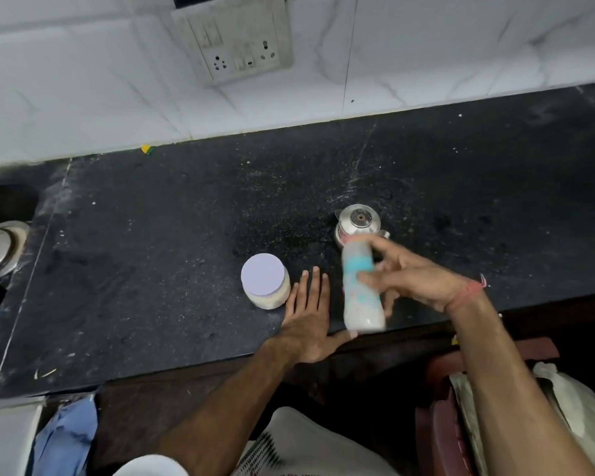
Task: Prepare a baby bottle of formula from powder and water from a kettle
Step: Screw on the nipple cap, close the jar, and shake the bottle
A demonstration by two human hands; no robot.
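My right hand (412,276) grips a baby bottle (359,286) with a teal collar, held above the front of the black counter (169,235); the bottle is blurred and holds whitish liquid. My left hand (306,314) lies flat on the counter, fingers apart, holding nothing, just right of a powder jar (265,285) with a pale lilac lid. A small steel kettle (357,223) stands on the counter right behind the bottle, partly hidden by it.
A white tiled wall with a socket panel (237,39) rises behind the counter. A steel vessel (0,249) sits at the left edge. A reddish chair (440,407) with bags stands below right. Blue cloth (66,438) hangs below left.
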